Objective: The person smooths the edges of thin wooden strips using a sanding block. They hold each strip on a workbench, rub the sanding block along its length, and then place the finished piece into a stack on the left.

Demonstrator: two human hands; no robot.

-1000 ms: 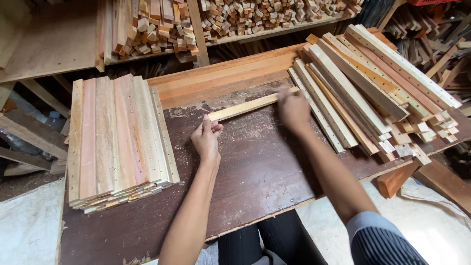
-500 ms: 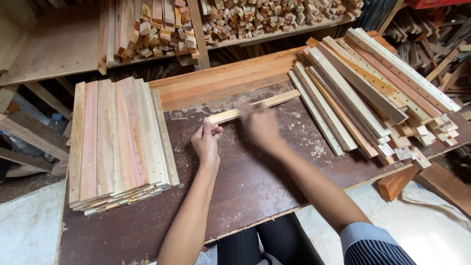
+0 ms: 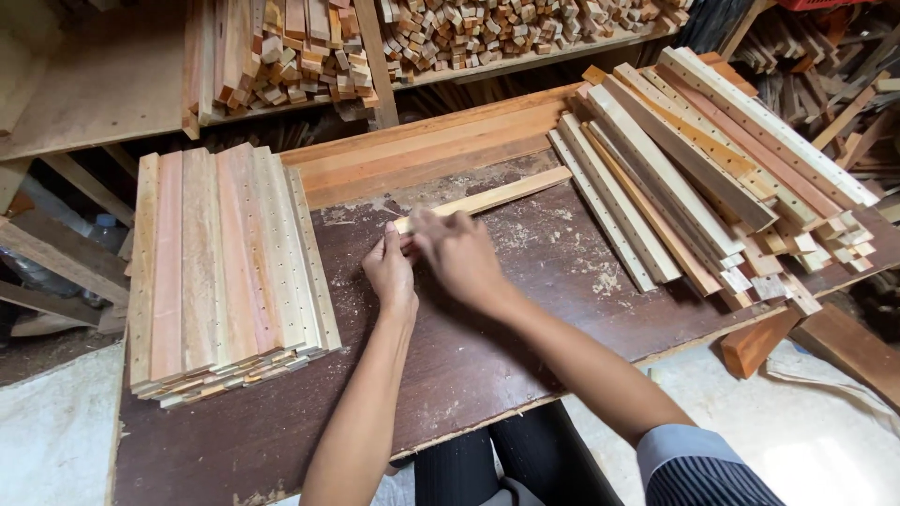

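A single pale wooden strip (image 3: 483, 200) lies flat on the dark worktop (image 3: 487, 328), its long axis running from near-left to far-right, just in front of the boards fixed along the worktop's far edge. Both of my hands sit at its near-left end. My left hand (image 3: 391, 267) pinches that end with fingers pointing away from me; my right hand (image 3: 457, 255) lies on top of the strip just beside the left, fingers spread flat and pressing, not closed around it. The rest of the strip extends away to the right of both hands, so the left hand is nearer the end and the right is nearer the free length. A neat stack of strips (image 3: 225, 267) lies to my left, a loose pile of drilled strips (image 3: 698, 164) to my right. A second ago my right hand was at the strip's far-right end; it has since slid along the strip to meet the left, which has not shifted
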